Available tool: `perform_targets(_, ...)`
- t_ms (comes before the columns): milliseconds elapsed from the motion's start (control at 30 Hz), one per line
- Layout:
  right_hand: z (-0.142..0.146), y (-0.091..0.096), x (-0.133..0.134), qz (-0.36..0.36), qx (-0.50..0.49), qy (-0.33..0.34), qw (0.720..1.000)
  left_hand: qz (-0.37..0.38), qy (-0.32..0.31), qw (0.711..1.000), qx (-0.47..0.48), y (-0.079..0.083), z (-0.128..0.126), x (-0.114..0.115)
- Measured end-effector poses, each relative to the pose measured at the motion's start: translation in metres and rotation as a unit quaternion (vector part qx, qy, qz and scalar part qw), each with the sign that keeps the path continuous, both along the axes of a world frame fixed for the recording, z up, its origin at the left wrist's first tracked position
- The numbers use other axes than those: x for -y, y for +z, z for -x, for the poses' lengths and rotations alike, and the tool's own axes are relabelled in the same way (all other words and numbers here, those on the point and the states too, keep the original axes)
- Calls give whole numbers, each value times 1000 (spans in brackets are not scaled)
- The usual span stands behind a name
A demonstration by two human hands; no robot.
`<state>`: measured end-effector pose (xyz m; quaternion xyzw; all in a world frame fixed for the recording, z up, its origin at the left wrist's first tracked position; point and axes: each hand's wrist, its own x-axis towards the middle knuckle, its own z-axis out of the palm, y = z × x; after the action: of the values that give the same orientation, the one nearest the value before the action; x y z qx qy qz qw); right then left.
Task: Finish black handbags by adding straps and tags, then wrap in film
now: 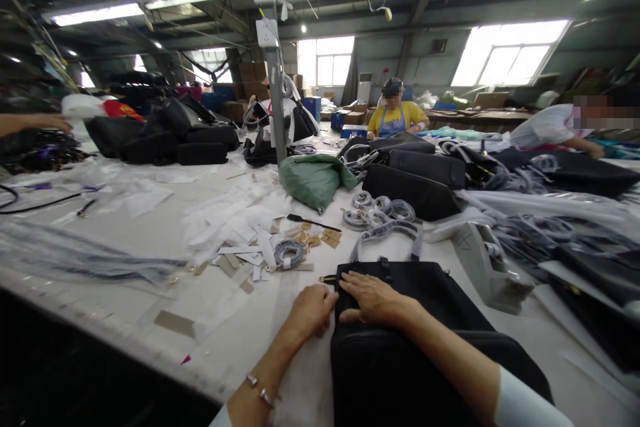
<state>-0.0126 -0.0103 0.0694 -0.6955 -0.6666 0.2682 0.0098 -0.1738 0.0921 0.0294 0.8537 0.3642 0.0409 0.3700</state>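
Observation:
A black bag (410, 373) lies on the white table in front of me, its wrapped grey handle (385, 233) stretched out beyond its top edge. My right hand (373, 299) rests flat on the bag's upper part, fingers spread. At the bag's left edge my left hand (313, 310) is closed, fingers curled against the side and partly hidden. A small zip pull (329, 278) sticks out just beyond the left fingers. A coiled grey strap (289, 253) lies on the table past my left hand, among paper scraps and brown tags (330, 237).
A tape dispenser (493, 267) stands right of the bag. Behind are wrapped strap coils (383, 207), a green sack (317, 180), a metal post (276, 93) and black bags (415, 190). Co-workers sit across the table; another person's arm (35, 123) reaches in at left.

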Motion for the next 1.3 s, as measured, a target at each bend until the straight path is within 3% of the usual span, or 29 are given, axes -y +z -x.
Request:
perform_targets(133, 1, -12, -8, 1, 1, 10, 1000, -133, 79, 988, 1, 23, -9, -46)
perform_targets(233, -1, -24, -15, -13, 2, 20, 1000, -199, 87, 976, 10, 32, -31, -82)
perform_targets(333, -5, -35, -18, -28, -2, 21, 999, -226, 62, 972, 12, 29, -61, -109)
perform_targets(467, -9, -45, -19, -48, -19, 24, 998, -216, 1, 976, 14, 9, -94, -131)
perform_targets(600, -12, -49, -20, -56, -31, 27, 998, -182, -34, 982, 35, -13, -108, -138)
perform_targets(733, -14, -52, -21, -60, -38, 21, 997, -141, -25, 986, 84, -16, -105, -141)
perform_targets(933, -12, -47, -22, -50, -49, 18, 997, -58, 65, 973, 212, 17, -86, -154)
perform_targets(1100, -17, -21, -23, -32, -144, -39, 988, 99, 83, 945, 301, 51, -55, -150)
perform_targets(1200, -20, 2, -32, -127, -222, -163, 953, 176, 54, 926, 329, 65, -34, -133)
perform_targets(1300, -12, 26, -46, -296, -251, -259, 885, 231, 12, 912, 338, 76, -19, -111)
